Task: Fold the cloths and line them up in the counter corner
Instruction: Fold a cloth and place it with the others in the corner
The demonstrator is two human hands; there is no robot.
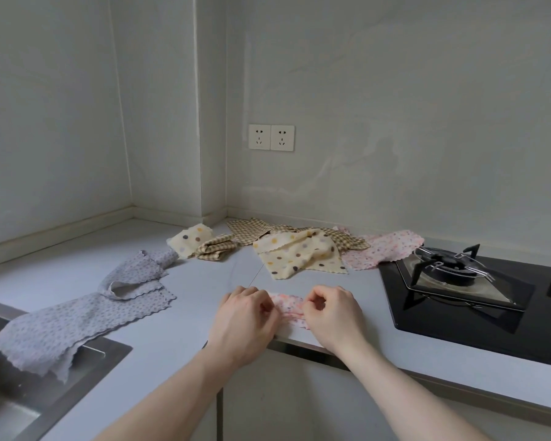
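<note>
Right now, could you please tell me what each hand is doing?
Left hand: pinching the pink floral cloth.
Right hand: pinching the same cloth.

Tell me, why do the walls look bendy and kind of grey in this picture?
In the head view, the wide-angle lens bows straight lines near the edges, so the pale grey wall leans. The light is soft and dim, leaving faint shadows under the crumpled yellow dotted cloth. The black glass stove top shows a dull reflection of its pan support. The hands look slightly soft, the small pink floral cloth between them blurry.
</note>
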